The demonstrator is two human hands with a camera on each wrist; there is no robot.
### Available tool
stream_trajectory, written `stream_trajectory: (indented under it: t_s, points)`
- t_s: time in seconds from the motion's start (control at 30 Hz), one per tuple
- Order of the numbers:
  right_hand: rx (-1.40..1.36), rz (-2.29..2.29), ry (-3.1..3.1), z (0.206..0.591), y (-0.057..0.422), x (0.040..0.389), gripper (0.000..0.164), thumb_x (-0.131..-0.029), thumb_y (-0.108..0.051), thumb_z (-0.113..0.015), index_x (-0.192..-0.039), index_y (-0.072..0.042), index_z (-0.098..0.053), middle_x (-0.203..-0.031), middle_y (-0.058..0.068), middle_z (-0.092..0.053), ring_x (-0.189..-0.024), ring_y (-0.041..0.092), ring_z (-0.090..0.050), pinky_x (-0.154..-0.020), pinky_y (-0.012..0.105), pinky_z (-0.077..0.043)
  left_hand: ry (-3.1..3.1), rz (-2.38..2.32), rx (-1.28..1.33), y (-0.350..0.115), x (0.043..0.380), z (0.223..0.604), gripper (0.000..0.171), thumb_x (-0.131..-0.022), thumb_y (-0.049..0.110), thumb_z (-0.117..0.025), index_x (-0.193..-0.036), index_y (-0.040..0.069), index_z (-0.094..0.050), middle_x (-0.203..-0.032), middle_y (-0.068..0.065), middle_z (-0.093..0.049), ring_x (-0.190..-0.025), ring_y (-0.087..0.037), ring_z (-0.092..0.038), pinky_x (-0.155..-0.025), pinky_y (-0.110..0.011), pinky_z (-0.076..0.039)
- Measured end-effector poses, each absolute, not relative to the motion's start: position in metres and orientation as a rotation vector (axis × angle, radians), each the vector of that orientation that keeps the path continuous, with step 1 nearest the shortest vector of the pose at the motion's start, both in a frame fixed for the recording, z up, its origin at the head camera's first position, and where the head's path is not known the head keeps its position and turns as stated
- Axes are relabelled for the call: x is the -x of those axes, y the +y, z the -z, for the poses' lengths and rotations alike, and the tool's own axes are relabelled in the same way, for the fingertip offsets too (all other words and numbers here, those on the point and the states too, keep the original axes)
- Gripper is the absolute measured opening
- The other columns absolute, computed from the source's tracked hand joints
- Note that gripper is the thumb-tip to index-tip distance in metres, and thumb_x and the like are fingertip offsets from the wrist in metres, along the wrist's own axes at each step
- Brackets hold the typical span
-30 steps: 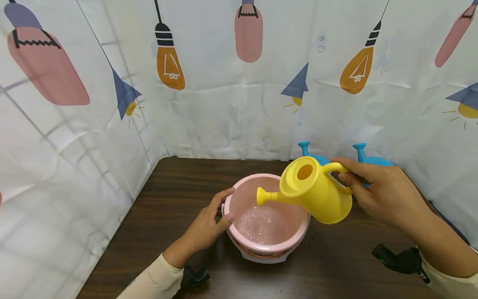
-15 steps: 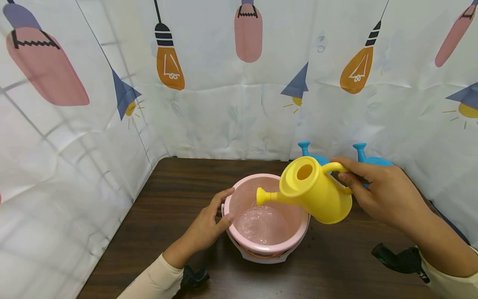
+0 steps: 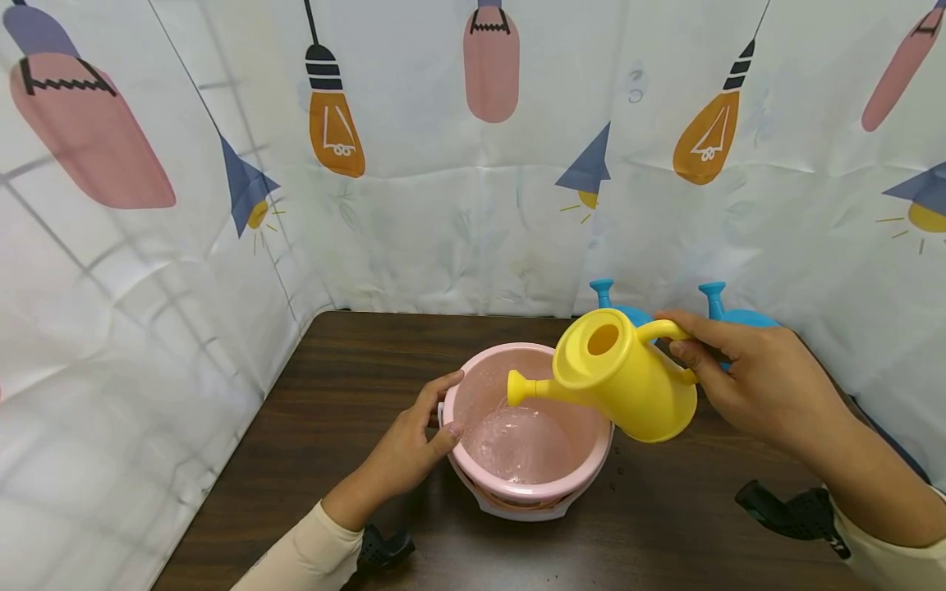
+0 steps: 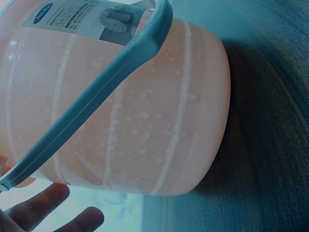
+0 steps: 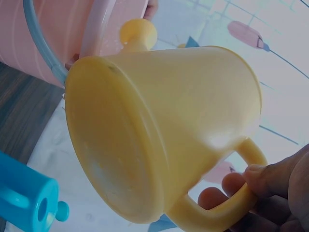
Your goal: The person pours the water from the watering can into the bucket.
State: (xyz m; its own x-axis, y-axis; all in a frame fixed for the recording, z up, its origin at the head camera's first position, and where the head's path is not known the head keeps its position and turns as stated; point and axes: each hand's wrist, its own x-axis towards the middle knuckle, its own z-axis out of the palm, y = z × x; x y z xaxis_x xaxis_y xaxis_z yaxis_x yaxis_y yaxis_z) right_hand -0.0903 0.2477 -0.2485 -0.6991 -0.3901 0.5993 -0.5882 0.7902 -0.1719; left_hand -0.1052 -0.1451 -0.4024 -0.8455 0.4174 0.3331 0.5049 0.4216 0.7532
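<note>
In the head view my right hand [image 3: 761, 382] grips the handle of a yellow watering can [image 3: 628, 377], held tilted in the air with its spout over a pink bucket [image 3: 528, 492]. A thin stream of water falls from the spout, and shallow, rippling water [image 3: 517, 443] covers the bucket's bottom. My left hand [image 3: 406, 443] holds the bucket's left rim, thumb and index finger at the edge. Two of its fingers [image 4: 41, 200] show beside the bucket wall in the left wrist view. The right wrist view shows the can's base and my fingers curled round its handle [image 5: 227, 208].
Two blue watering cans [image 3: 602, 291] [image 3: 746, 318] stand at the back right, partly hidden by the yellow can and my right hand. A brown wooden table [image 3: 355, 361] bears everything, with small drops right of the bucket. Patterned white cloth [image 3: 458, 238] hangs behind and at the left.
Hands, watering can and bucket keep their places. Water continues to run from the spout, and the ripples in the bucket shift slightly.
</note>
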Motion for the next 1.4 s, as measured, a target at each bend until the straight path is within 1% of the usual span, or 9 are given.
stream_trajectory:
  t_s: [0.17,0.43,0.57,0.73,0.87,1.0,1.07,1.3,1.4]
  points:
    - [-0.725,-0.473,-2.432,0.2478,0.2476,0.0901,0.044,-0.085,-0.005,-0.081,-0.128,-0.011,-0.073,-0.073,-0.009,-0.063,-0.048,0.0,-0.031,-0.045,0.02,-0.031,-2.568,1.412,0.834,-0.1452,0.1053,0.4021,0.064,-0.101,0.041,-0.055,-0.158,0.025,-0.033,-0.13,-0.004,-0.06,-0.103,-0.021,-0.067,-0.086,-0.042,-0.054]
    - [-0.721,-0.467,-2.445,0.2471,0.2469,0.0897,0.043,-0.086,-0.006,-0.081,-0.128,-0.011,-0.073,-0.071,-0.009,-0.062,-0.048,0.0,-0.03,-0.044,0.024,-0.032,-2.572,1.409,0.83,-0.1453,0.1054,0.4017,0.063,-0.101,0.041,-0.056,-0.158,0.026,-0.033,-0.13,-0.004,-0.06,-0.103,-0.021,-0.067,-0.087,-0.043,-0.054]
    - [-0.725,-0.473,-2.441,0.2469,0.2467,0.0899,0.043,-0.086,-0.006,-0.081,-0.128,-0.011,-0.073,-0.075,-0.007,-0.066,-0.048,0.0,-0.031,-0.044,0.023,-0.032,-2.564,1.41,0.839,-0.1455,0.1056,0.4017,0.064,-0.101,0.042,-0.055,-0.158,0.025,-0.033,-0.129,-0.004,-0.06,-0.103,-0.021,-0.067,-0.087,-0.043,-0.054]
    - [-0.727,-0.477,-2.437,0.2466,0.2466,0.0899,0.043,-0.086,-0.005,-0.081,-0.128,-0.011,-0.073,-0.076,-0.006,-0.066,-0.049,0.001,-0.032,-0.045,0.022,-0.032,-2.552,1.409,0.857,-0.1461,0.1058,0.4023,0.064,-0.102,0.044,-0.054,-0.158,0.024,-0.032,-0.129,-0.004,-0.06,-0.103,-0.021,-0.066,-0.087,-0.043,-0.054]
    - [-0.728,-0.475,-2.44,0.2464,0.2462,0.0898,0.044,-0.085,-0.004,-0.081,-0.128,-0.011,-0.073,-0.079,-0.006,-0.069,-0.049,0.001,-0.032,-0.045,0.024,-0.032,-2.549,1.41,0.861,-0.1463,0.1061,0.4029,0.064,-0.102,0.045,-0.053,-0.158,0.024,-0.032,-0.13,-0.004,-0.06,-0.103,-0.021,-0.066,-0.087,-0.043,-0.054]
    - [-0.731,-0.471,-2.44,0.2464,0.246,0.0896,0.044,-0.085,-0.004,-0.081,-0.128,-0.012,-0.073,-0.077,-0.007,-0.067,-0.049,0.001,-0.032,-0.045,0.024,-0.033,-2.552,1.41,0.86,-0.1464,0.106,0.403,0.064,-0.102,0.046,-0.053,-0.158,0.024,-0.032,-0.131,-0.005,-0.06,-0.104,-0.022,-0.067,-0.087,-0.044,-0.054]
    - [-0.733,-0.47,-2.438,0.2464,0.246,0.0894,0.045,-0.085,-0.004,-0.081,-0.128,-0.011,-0.073,-0.075,-0.008,-0.065,-0.049,0.001,-0.032,-0.045,0.024,-0.033,-2.555,1.411,0.856,-0.1464,0.1057,0.403,0.064,-0.102,0.045,-0.053,-0.158,0.025,-0.032,-0.131,-0.005,-0.06,-0.105,-0.022,-0.067,-0.087,-0.044,-0.054]
    - [-0.74,-0.474,-2.439,0.2463,0.2458,0.089,0.045,-0.085,-0.003,-0.081,-0.128,-0.011,-0.073,-0.083,-0.005,-0.071,-0.049,0.001,-0.032,-0.044,0.024,-0.032,-2.562,1.411,0.849,-0.1459,0.1052,0.4032,0.063,-0.101,0.041,-0.054,-0.158,0.025,-0.032,-0.131,-0.005,-0.06,-0.104,-0.021,-0.067,-0.087,-0.043,-0.054]
    - [-0.741,-0.471,-2.439,0.2465,0.2457,0.089,0.044,-0.085,-0.003,-0.081,-0.128,-0.011,-0.073,-0.083,-0.005,-0.071,-0.05,0.001,-0.033,-0.045,0.025,-0.033,-2.563,1.408,0.847,-0.1461,0.1052,0.4032,0.063,-0.101,0.041,-0.054,-0.158,0.025,-0.032,-0.131,-0.005,-0.06,-0.104,-0.02,-0.066,-0.087,-0.042,-0.054]
